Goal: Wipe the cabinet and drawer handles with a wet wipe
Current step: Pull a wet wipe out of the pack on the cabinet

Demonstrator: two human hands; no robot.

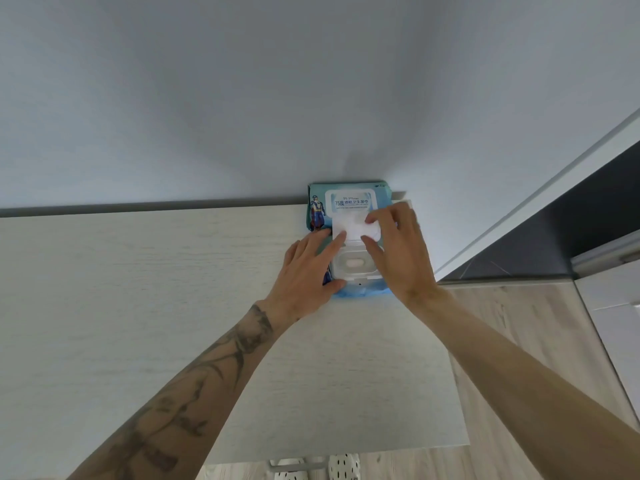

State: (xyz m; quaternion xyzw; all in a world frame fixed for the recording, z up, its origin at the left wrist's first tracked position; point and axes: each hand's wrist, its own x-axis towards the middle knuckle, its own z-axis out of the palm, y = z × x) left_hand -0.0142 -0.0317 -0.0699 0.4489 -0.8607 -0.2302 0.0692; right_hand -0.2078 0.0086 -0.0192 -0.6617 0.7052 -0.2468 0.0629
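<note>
Item: pale wood-grain cabinet top [138,289], butted against a light grey wall [242,98]. Left hand [308,268]: not gripping, fingers fairly straight and laid on the left side of the soft teal-and-blue pack of wet wipes [317,216], forefinger tip at the edge of the white plastic flip lid [353,230]. Location of pack: flat at the far right corner of the top, far end touching the wall. Orientation: long axis runs from the person toward the wall, the printed label at the wall end. The lid is folded back that way, and the oval dispenser opening [355,263], showing white wipe, lies nearer the person. Right hand [398,251]: bent fingertips and thumb on the open lid; whether they pinch or only press it cannot be told. Hazards, as judged: the light pack may lift or slide off the near right-hand edge to the wood-effect floor [512,341] if a wipe is pulled without the left hand bearing down. Several sheets may come out together, and the lid may spring shut once released.
</note>
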